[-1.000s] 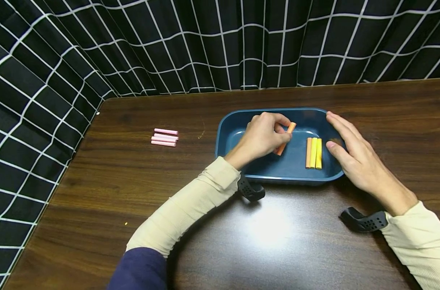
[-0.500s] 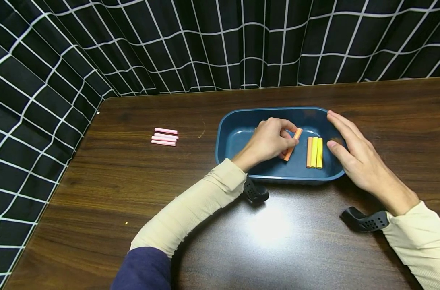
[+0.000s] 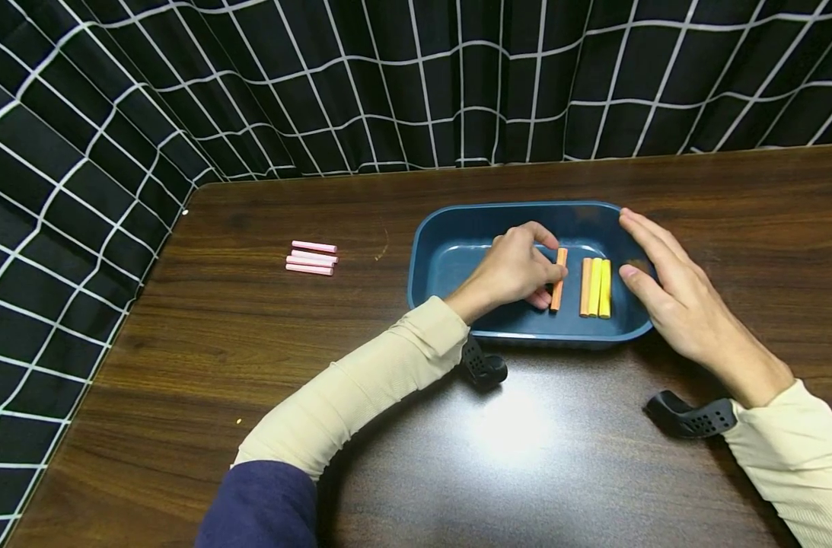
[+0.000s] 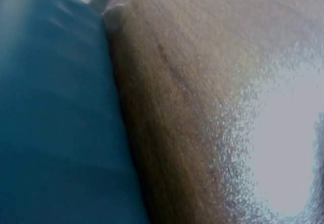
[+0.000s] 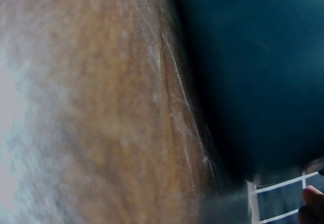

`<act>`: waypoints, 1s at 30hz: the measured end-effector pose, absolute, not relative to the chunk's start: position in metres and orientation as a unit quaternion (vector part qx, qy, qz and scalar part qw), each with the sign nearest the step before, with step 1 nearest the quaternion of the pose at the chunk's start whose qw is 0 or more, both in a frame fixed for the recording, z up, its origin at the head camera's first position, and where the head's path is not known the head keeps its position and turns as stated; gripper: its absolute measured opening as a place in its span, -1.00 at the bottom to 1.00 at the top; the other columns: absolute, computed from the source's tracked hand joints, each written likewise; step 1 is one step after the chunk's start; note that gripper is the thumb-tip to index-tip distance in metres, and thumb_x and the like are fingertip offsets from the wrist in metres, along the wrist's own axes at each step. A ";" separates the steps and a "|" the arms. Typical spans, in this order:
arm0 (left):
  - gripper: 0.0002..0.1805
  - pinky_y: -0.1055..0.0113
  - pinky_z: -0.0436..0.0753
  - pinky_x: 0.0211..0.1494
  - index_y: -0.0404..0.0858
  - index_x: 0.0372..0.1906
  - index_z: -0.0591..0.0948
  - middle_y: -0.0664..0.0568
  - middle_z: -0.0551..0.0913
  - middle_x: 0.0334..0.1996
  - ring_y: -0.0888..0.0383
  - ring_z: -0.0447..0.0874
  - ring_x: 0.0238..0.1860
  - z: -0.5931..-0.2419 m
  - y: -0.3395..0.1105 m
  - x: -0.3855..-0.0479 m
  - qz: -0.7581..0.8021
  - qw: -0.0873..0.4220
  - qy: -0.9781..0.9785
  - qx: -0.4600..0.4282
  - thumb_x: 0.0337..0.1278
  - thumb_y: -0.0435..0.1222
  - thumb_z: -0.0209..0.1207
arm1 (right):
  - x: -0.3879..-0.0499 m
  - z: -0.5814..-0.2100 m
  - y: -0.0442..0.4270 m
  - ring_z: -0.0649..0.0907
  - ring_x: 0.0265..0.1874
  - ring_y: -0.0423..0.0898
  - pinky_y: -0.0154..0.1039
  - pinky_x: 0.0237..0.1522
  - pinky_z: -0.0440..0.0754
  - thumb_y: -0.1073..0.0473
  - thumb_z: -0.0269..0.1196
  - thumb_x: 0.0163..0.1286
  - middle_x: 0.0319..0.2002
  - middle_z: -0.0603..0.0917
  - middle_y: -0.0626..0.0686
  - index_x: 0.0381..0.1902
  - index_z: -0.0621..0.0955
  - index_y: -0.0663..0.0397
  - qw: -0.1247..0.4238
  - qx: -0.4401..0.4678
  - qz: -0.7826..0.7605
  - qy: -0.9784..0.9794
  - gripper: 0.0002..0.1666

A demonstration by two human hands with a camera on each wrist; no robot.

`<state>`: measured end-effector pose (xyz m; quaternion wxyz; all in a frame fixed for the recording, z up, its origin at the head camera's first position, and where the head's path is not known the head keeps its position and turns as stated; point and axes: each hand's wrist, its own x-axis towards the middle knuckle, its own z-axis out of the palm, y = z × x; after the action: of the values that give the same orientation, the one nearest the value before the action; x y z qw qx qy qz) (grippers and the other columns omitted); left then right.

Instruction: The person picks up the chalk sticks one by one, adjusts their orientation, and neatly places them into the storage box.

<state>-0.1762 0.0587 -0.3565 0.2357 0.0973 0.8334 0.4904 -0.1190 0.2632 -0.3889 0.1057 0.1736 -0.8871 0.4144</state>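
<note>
In the head view a blue tray (image 3: 487, 333) stands on the wooden table. Inside it, my left hand (image 3: 514, 268) pinches an orange stick (image 3: 558, 293) between thumb and fingers, the stick nearly upright in the picture. A short gap to its right separates it from a light orange stick (image 3: 584, 288) and two yellow sticks (image 3: 600, 288) lying side by side. My right hand (image 3: 683, 304) rests on the tray's right end with its fingers extended. Both wrist views show mainly the tray's outer wall (image 4: 61, 112), (image 5: 263, 72) and the table.
Three pink sticks (image 3: 311, 259) lie on the table (image 3: 183, 342) left of the tray. A tiny yellow crumb (image 3: 239, 421) is near the left front. A black curtain with white grid lines (image 3: 388, 84) borders the table's back and left side.
My left hand has moved right inside the tray with the orange stick, which has turned from slanted to nearly parallel with the other sticks. My right hand has stayed nearly still.
</note>
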 end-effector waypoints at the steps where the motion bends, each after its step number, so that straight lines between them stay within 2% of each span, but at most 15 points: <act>1: -0.67 0.40 0.69 -0.50 -0.25 0.05 0.47 -0.04 0.75 -0.43 0.22 0.62 -0.69 -0.356 0.059 -0.176 0.492 0.237 0.833 0.092 0.23 -0.39 0.27 | -0.119 -0.389 0.264 0.14 0.48 -0.41 -0.57 0.41 -0.03 0.29 0.04 0.47 0.53 0.21 0.16 0.53 0.21 0.02 0.106 0.173 0.415 -0.887 -0.30; 6: -0.65 0.39 0.70 -0.47 -0.29 0.07 0.47 -0.11 0.77 -0.33 0.20 0.64 -0.67 -0.357 0.059 -0.176 0.494 0.243 0.828 0.101 0.23 -0.40 0.27 | -0.118 -0.390 0.265 0.15 0.48 -0.41 -0.57 0.42 -0.02 0.29 0.04 0.47 0.53 0.21 0.15 0.53 0.22 0.01 0.110 0.175 0.416 -0.886 -0.31; 11: -0.70 0.39 0.70 -0.46 -0.34 0.04 0.54 -0.15 0.77 -0.33 0.19 0.62 -0.62 -0.358 0.055 -0.176 0.478 0.233 0.833 0.152 0.24 -0.42 0.25 | -0.118 -0.390 0.264 0.15 0.48 -0.41 -0.57 0.41 -0.01 0.28 0.04 0.48 0.53 0.21 0.14 0.54 0.21 0.00 0.108 0.177 0.418 -0.884 -0.31; 22: -0.73 0.51 0.55 -0.50 -0.26 0.05 0.60 -0.03 0.74 -0.27 0.24 0.60 -0.49 -0.349 0.041 -0.175 0.404 0.163 0.868 0.237 0.27 -0.37 0.25 | -0.118 -0.389 0.263 0.14 0.49 -0.40 -0.56 0.43 -0.02 0.26 0.03 0.50 0.54 0.20 0.15 0.54 0.20 0.02 0.102 0.179 0.419 -0.884 -0.32; 25: -0.73 0.53 0.53 -0.46 -0.25 0.05 0.61 -0.04 0.73 -0.21 0.22 0.63 -0.38 -0.346 0.035 -0.173 0.397 0.142 0.869 0.258 0.27 -0.36 0.25 | -0.118 -0.389 0.262 0.14 0.49 -0.40 -0.58 0.42 -0.02 0.27 0.03 0.50 0.54 0.20 0.15 0.54 0.20 0.03 0.104 0.180 0.418 -0.884 -0.32; 30: -0.75 0.57 0.53 -0.32 -0.25 0.03 0.63 -0.01 0.73 -0.19 0.25 0.64 -0.31 -0.339 0.027 -0.173 0.391 0.105 0.869 0.284 0.27 -0.37 0.24 | -0.118 -0.389 0.263 0.14 0.48 -0.41 -0.59 0.41 -0.02 0.27 0.03 0.49 0.53 0.21 0.14 0.53 0.21 0.04 0.109 0.180 0.415 -0.885 -0.32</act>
<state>-0.1726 0.0267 -0.3387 0.1052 0.2844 0.8688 0.3913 -0.1182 0.2632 -0.3893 0.1092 0.1804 -0.8852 0.4147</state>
